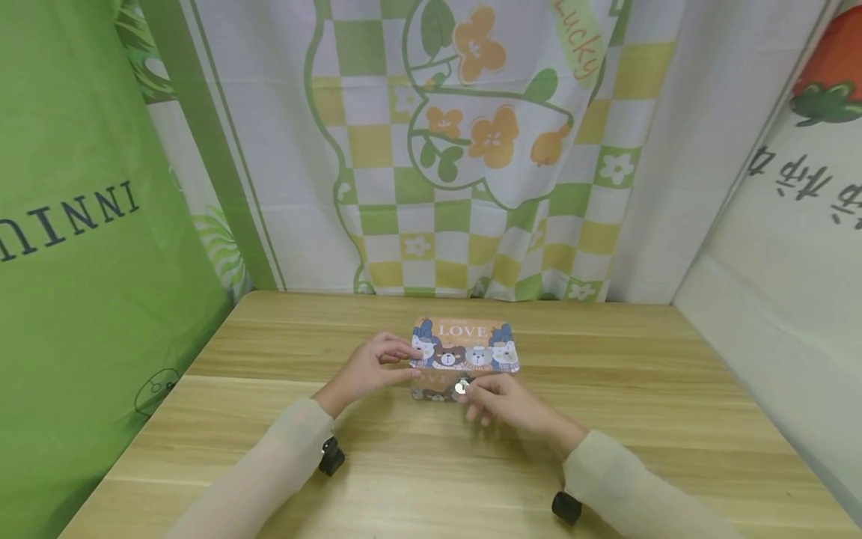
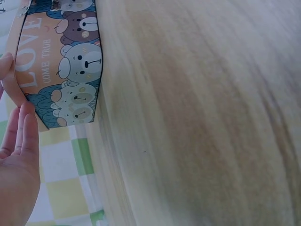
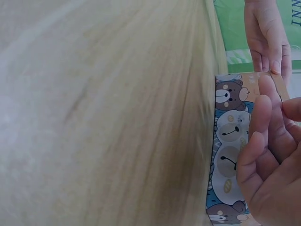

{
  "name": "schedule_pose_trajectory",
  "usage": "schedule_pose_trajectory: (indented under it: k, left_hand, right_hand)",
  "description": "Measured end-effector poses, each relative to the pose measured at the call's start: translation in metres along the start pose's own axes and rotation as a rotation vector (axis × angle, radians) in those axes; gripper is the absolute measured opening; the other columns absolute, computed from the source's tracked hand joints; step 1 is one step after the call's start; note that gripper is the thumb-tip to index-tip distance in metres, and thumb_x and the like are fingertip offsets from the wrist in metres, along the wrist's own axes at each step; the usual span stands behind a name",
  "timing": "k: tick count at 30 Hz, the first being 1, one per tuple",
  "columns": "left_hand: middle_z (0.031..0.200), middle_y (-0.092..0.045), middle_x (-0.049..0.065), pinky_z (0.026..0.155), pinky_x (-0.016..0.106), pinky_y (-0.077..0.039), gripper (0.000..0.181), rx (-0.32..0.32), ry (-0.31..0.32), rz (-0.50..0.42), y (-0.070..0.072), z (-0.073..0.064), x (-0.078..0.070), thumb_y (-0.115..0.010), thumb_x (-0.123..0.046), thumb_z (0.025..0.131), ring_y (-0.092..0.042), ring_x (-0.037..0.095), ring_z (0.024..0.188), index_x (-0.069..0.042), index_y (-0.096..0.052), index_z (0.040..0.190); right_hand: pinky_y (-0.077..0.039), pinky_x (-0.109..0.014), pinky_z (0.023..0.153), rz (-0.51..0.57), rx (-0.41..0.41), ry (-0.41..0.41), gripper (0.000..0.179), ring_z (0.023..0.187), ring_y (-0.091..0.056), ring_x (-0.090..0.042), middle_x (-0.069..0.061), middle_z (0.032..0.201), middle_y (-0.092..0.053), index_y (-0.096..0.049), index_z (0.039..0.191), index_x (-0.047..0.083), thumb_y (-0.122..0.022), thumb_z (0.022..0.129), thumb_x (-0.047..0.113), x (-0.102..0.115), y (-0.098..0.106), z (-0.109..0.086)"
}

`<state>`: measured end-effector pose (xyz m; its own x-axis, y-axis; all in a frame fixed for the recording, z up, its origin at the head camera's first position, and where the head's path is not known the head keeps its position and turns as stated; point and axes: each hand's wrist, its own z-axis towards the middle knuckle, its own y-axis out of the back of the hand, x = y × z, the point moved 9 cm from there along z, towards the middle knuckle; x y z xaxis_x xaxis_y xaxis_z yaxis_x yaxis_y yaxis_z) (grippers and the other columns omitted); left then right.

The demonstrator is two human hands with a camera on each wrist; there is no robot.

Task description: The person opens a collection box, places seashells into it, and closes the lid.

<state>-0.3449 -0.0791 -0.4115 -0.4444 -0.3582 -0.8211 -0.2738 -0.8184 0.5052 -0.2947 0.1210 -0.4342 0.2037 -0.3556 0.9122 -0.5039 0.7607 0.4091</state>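
Note:
A small orange box [image 1: 465, 346] printed with cartoon bears and "LOVE" sits on the table, its lid lowered. My left hand [image 1: 379, 364] holds the box's left end, with the thumb at the lid's front edge and the fingers by the corner. In the left wrist view those fingers [image 2: 28, 125] lie along the end of the box. My right hand [image 1: 501, 399] is at the front of the box, thumb and forefinger pinching at a small shiny metal clasp [image 1: 462, 386]. Its other fingers are loosely bent in front of the printed bears; they hide part of the front.
The wooden table [image 1: 606, 419] extends around the box on all sides. A checkered, flowered curtain [image 1: 431, 217] hangs behind it. Green cloth [image 1: 87, 224] is at the left, and a white printed cloth [image 1: 788, 247] at the right.

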Motion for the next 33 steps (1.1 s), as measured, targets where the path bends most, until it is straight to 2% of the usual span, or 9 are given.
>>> schedule_pose_trajectory:
  k: [7, 14, 24, 30, 33]
  left_hand:
    - [0.122, -0.058, 0.003, 0.100, 0.043, -0.050, 0.029, 0.009, 0.012, 0.019, -0.003, -0.002, 0.003, -0.083, -0.027, 0.084, -0.059, 0.024, 0.110, -0.020, -0.077, 0.111]
    - [0.123, -0.057, 0.003, 0.100, 0.043, -0.050, 0.026, 0.032, 0.029, 0.024, -0.007, -0.004, 0.011, -0.080, -0.031, 0.087, -0.057, 0.022, 0.112, -0.021, -0.076, 0.110]
    - [0.121, -0.058, 0.001, 0.099, 0.041, -0.050, 0.023, 0.042, 0.039, 0.015, -0.007, -0.003, 0.012, -0.080, -0.029, 0.088, -0.057, 0.021, 0.112, -0.022, -0.077, 0.109]
    - [0.122, -0.057, 0.000, 0.100, 0.042, -0.049, 0.019, 0.058, 0.066, -0.003, -0.006, -0.002, 0.011, -0.080, -0.028, 0.088, -0.056, 0.021, 0.113, -0.023, -0.078, 0.106]
    - [0.122, -0.057, 0.001, 0.101, 0.044, -0.048, 0.019, 0.060, 0.082, -0.009, -0.005, -0.002, 0.011, -0.080, -0.030, 0.088, -0.056, 0.022, 0.114, -0.023, -0.078, 0.105]
  right_hand:
    - [-0.053, -0.028, 0.055, -0.014, -0.001, -0.038, 0.035, 0.072, -0.063, -0.021, -0.011, 0.087, -0.072, -0.071, 0.109, -0.003, -0.050, 0.107, 0.025, -0.008, -0.002, 0.000]
    - [-0.051, -0.025, 0.059, 0.072, 0.008, -0.130, 0.034, 0.073, -0.059, -0.018, -0.010, 0.088, -0.070, -0.070, 0.110, -0.001, -0.051, 0.106, 0.028, -0.020, -0.008, -0.002]
    - [-0.053, -0.028, 0.056, 0.001, 0.022, -0.092, 0.036, 0.068, -0.065, -0.020, -0.010, 0.086, -0.073, -0.071, 0.109, -0.002, -0.047, 0.107, 0.025, -0.021, -0.014, 0.004]
    - [-0.043, -0.024, 0.054, 0.024, -0.007, -0.203, 0.038, 0.068, -0.064, -0.017, -0.007, 0.085, -0.073, -0.071, 0.110, 0.002, -0.044, 0.108, 0.028, -0.026, -0.017, 0.003]
    - [-0.041, -0.025, 0.056, 0.040, -0.025, -0.250, 0.039, 0.069, -0.063, -0.017, -0.006, 0.085, -0.073, -0.072, 0.111, 0.003, -0.044, 0.107, 0.030, -0.028, -0.017, 0.002]
